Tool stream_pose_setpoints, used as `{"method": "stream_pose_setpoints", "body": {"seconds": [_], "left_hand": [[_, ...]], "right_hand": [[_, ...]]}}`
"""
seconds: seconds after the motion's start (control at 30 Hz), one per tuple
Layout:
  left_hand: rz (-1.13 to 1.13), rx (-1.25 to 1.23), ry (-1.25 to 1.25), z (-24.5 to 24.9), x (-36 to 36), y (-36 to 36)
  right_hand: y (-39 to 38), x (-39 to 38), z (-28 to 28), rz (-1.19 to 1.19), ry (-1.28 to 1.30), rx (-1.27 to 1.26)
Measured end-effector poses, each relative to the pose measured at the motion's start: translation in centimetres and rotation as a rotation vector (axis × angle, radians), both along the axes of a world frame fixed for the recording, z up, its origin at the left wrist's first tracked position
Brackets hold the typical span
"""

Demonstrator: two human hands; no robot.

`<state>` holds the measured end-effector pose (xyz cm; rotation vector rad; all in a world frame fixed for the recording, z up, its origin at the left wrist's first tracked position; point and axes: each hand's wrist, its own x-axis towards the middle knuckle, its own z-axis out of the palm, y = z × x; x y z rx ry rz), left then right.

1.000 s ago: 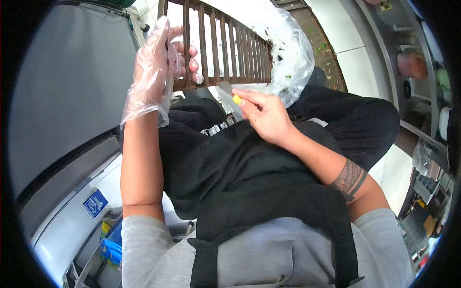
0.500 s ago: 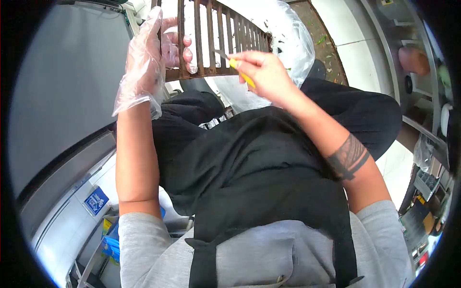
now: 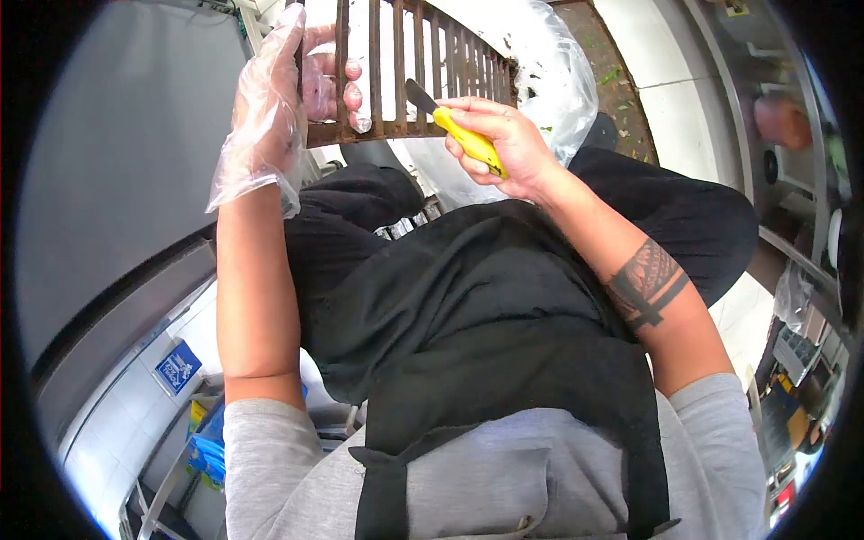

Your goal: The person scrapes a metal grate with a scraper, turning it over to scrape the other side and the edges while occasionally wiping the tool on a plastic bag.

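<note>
My left hand (image 3: 270, 108), in a loose clear plastic glove, grips the end of a rusty metal grate (image 3: 399, 72). Its fingers pass between the bars and curl round one of them. In my bare right hand (image 3: 517, 148) is a small knife with a yellow handle (image 3: 475, 146) and a short dark blade (image 3: 419, 95). The blade points up and left, overlapping the grate's bars in this view. Clear plastic sheeting (image 3: 569, 94) lies behind and under the grate, with dark specks on it.
A large grey panel (image 3: 126, 162) stands close on my left. On the right is metal shelving (image 3: 733, 63) with assorted items. Beyond the plastic, a brown strip of ground (image 3: 607, 67) holds scattered leaves. White tiles (image 3: 666, 54) border it.
My right hand has drawn slightly down and right with the knife, so more of the yellow handle and blade shows. The left hand keeps its grip on the grate.
</note>
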<state>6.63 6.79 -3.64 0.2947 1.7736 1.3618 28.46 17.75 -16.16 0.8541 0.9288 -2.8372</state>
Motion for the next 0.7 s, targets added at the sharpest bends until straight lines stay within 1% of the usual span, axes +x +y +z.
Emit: {"method": "stream_pose_setpoints", "body": {"seconds": [0.03,0.07,0.1,0.2,0.23,0.3,0.33,0.37,0.43,0.47,0.5,0.57,0.6,0.67,0.7], "left_hand": [[-0.002,-0.004,0.01,0.0,-0.1,-0.1],[0.013,0.001,-0.001,0.3,0.2,-0.2],[0.026,0.005,-0.012,0.6,0.5,-0.2],[0.033,0.008,-0.014,0.5,0.5,-0.2],[0.023,0.016,-0.011,0.6,0.7,0.0],[0.054,0.01,-0.019,1.2,1.9,0.2],[0.086,0.01,0.041,2.0,2.8,0.6],[0.12,0.011,0.103,2.3,3.2,0.7],[0.12,-0.023,0.076,0.8,1.4,0.7],[0.115,-0.058,0.054,0.6,1.0,0.8],[0.12,-0.056,0.053,0.6,1.2,0.7],[0.128,-0.08,0.113,2.0,2.4,1.0],[0.131,-0.076,0.115,1.9,2.2,0.9],[0.123,-0.13,0.08,1.5,1.5,0.9],[0.126,-0.125,0.083,1.2,1.3,0.7]], "right_hand": [[0.1,0.0,0.0,0.02,0.009,0.011],[-0.2,0.6,1.1,0.044,-0.021,0.065],[-0.7,1.3,1.7,0.047,-0.017,0.062],[-1.9,2.4,2.6,0.131,-0.079,0.425],[-1.9,2.4,3.3,0.139,-0.079,0.425],[-1.6,2.3,4.7,0.181,-0.181,0.815],[-1.7,2.1,4.0,0.09,-0.106,1.011],[-1.2,2.5,4.0,0.095,-0.106,1.014],[-0.1,2.8,5.5,0.109,-0.118,1.316],[0.3,2.5,6.7,0.117,-0.084,1.377],[0.6,2.2,7.3,0.121,-0.081,1.38],[0.7,1.4,8.2,0.167,-0.002,1.681],[0.9,1.0,8.4,0.167,0.002,1.686],[1.3,-0.1,8.6,0.261,0.052,1.856],[1.4,-0.5,9.0,0.261,0.057,1.862]]}}
